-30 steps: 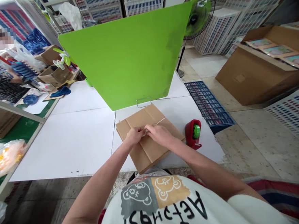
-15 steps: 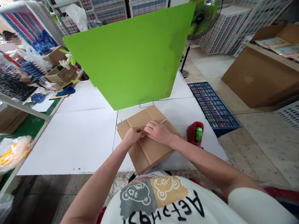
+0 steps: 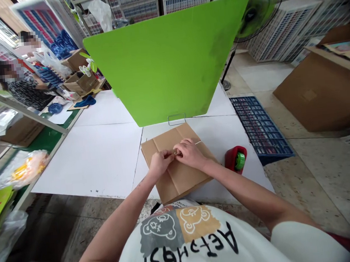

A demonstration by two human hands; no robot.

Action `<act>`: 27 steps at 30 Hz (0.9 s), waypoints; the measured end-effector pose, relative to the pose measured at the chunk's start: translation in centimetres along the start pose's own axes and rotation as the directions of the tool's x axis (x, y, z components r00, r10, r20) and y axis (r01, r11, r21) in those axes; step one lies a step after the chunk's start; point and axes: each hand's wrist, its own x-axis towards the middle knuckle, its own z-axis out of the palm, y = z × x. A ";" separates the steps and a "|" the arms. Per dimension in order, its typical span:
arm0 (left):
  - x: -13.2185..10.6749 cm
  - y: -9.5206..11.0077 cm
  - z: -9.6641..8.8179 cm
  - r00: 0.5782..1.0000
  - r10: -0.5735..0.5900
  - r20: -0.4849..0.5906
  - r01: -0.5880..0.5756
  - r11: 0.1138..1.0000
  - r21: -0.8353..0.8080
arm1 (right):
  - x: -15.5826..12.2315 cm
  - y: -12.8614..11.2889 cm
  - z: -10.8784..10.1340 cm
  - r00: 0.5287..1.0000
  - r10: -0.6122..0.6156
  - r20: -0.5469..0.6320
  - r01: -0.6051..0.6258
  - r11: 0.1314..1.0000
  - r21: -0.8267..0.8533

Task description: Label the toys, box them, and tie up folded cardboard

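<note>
A flat, folded brown cardboard piece [image 3: 178, 179] with crease lines lies on the white table in front of me, its near corner close to my shirt. Over its middle, my left hand [image 3: 161, 162] is closed in a pinch. My right hand [image 3: 190, 153] is closed beside it, fingertips meeting those of the left. Whatever is between the fingertips is too small to make out. A short white line shows on the cardboard just right of my right hand; whether it is a slit or a string, I cannot tell. The red tape dispenser [image 3: 235, 159] with green tape stands to the right.
A large green board [image 3: 170, 63] stands upright behind the cardboard, on the white table [image 3: 104, 152]. A blue crate [image 3: 261, 127] and a big carton [image 3: 313, 93] are on the floor to the right. Two people sit at the far left. A fan [image 3: 256, 13] stands behind the board.
The view has turned slightly left, so everything sits further right. Both hands stay pinched together over the middle of the cardboard, with the fingers slightly shifted.
</note>
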 end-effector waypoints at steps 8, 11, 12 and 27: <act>-0.3 0.4 -0.1 0.999 -0.032 0.009 0.033 0.999 -0.022 | 0.6 1.1 -1.3 0.990 -0.099 0.103 0.081 0.983 0.163; -0.4 0.6 -0.1 0.999 -0.044 0.023 0.044 0.999 0.007 | 0.9 1.7 -2.2 0.974 -0.107 0.200 0.045 0.955 0.294; -0.4 0.6 0.0 0.999 -0.048 0.019 0.048 0.999 0.011 | 1.1 1.9 -2.5 0.967 -0.112 0.231 0.031 0.945 0.327; -1.9 0.3 2.0 0.972 0.041 -0.230 -0.033 0.999 0.040 | 1.9 2.2 -3.0 0.901 -0.013 0.434 -0.229 0.836 0.500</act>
